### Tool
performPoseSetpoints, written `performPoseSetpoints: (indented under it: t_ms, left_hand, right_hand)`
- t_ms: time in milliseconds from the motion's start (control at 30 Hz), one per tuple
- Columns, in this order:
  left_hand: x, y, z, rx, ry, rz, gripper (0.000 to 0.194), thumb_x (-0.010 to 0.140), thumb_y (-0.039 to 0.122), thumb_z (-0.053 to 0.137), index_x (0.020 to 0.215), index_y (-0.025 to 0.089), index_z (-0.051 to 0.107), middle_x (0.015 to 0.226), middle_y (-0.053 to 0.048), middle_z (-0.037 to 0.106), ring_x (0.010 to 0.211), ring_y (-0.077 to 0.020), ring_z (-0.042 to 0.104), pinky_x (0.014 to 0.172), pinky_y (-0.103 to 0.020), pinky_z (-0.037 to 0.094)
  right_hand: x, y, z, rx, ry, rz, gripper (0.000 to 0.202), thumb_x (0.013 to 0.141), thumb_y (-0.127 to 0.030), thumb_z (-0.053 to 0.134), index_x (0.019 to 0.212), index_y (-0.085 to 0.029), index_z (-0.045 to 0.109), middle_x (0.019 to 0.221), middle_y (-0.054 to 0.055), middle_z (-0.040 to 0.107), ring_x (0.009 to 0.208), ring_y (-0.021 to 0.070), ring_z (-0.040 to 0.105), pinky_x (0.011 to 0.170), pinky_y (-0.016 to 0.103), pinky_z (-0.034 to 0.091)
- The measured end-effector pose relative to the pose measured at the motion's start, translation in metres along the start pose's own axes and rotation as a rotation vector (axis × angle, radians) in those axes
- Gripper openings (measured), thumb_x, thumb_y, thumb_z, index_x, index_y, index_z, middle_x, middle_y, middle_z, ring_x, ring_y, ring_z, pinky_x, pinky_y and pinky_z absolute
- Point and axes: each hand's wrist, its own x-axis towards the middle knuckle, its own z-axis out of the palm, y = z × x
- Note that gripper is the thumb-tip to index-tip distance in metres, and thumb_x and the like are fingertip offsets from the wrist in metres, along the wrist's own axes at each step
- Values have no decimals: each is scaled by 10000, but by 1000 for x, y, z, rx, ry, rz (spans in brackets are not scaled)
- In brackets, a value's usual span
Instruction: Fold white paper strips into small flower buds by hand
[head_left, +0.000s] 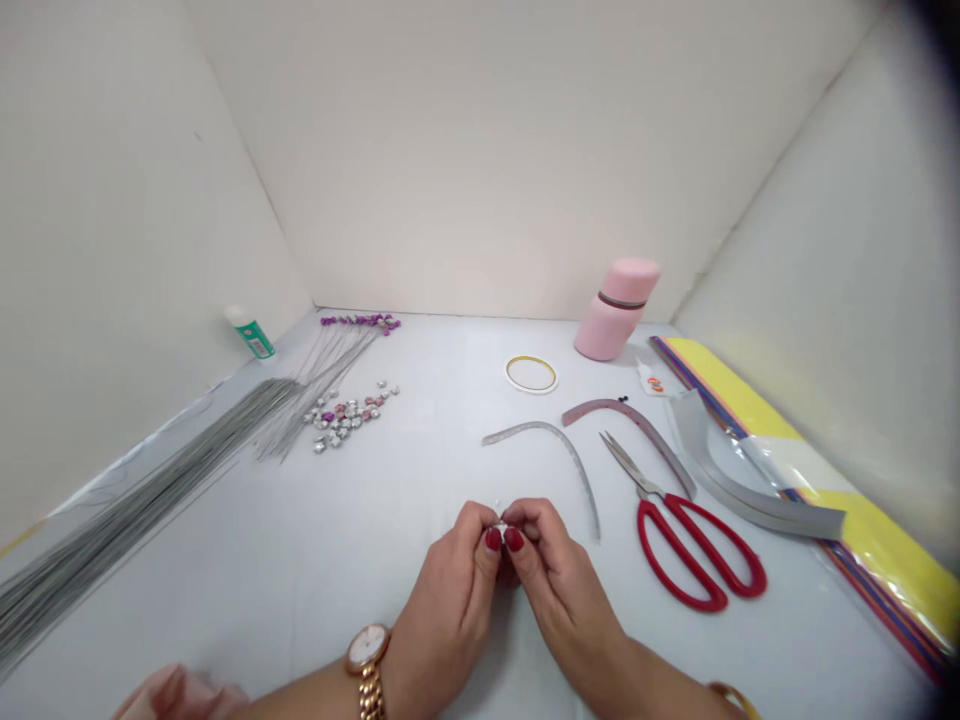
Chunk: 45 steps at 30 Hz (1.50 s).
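Note:
My left hand [454,580] and my right hand [559,575] meet at the front middle of the table, fingers closed. Between both thumbs and forefingers they pinch a small whitish-silver piece [503,530], mostly hidden by the fingertips. Just beyond my right hand lies a curved silver paper strip [570,455]. Farther right a pinkish strip [637,420] curves behind red-handled scissors [694,550], whose blades are slightly apart. On the left is a pile of small puffy silver, pink and purple pieces [345,420], which look like folded stars.
Grey wires [150,480] lie at left, near wire stems with purple tops [360,322]. A green glue stick [253,335] stands by the left wall. Toward the back are a tape roll [531,374] and pink bottle [616,310]. Grey strips [750,500] and coloured paper packs [877,510] lie right.

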Motion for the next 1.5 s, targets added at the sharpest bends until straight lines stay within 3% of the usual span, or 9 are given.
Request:
performPoseSetpoints:
  t_ms: [200,433,700,933,1133,1400,1500]
  left_hand:
    - [4,0,-4,-50,4,-21,228,897,304,320,738,190,438,636,26,497,570,-114,448,549,-215,361]
    - [2,-2,-7,133,-4,73,189,888,273,342,752,187,441,671,11,521,590,-121,462,571,-221,354]
    - [0,-2,-9,212,-27,115,233,904,225,271,737,191,431,673,6,504,595,-124,453,588,-228,346]
    - [0,-4,-9,179,-25,128,229,905,244,282,728,194,419,648,22,486,564,-110,427,563,-214,329]
    - [1,-5,-8,170,-29,139,269,906,251,268,677,191,397,621,24,439,561,-112,406,561,-220,326]
    - [0,-5,-4,-60,-94,52,261,915,294,245,710,197,374,629,29,430,571,-108,405,569,-214,345]
    - [-1,-4,0,-95,-62,24,265,917,300,244,702,200,362,609,38,408,558,-105,380,556,-210,335]
  right_hand:
    - [2,0,-4,-35,51,-69,180,897,-251,352,856,-192,516,634,-4,540,575,132,524,560,232,436]
    - [-2,1,-6,-12,61,-59,122,875,-242,405,895,-201,519,707,7,578,613,133,564,582,231,463]
    - [-3,2,-7,51,53,-69,118,871,-225,421,846,-197,532,652,-6,577,586,123,568,567,216,461]
    - [-2,0,-7,39,46,-82,145,870,-235,417,814,-190,542,627,-5,565,578,125,565,564,216,453]
    - [-1,1,-7,20,-39,-67,183,887,-248,373,762,-199,497,624,-7,536,578,126,532,560,215,432]
    - [0,3,-6,-33,-67,-133,215,900,-217,346,717,-212,458,606,-29,512,553,102,506,549,188,399]
    - [-1,4,-5,-110,-33,-166,218,899,-209,338,708,-213,443,583,-34,493,525,100,496,532,189,388]
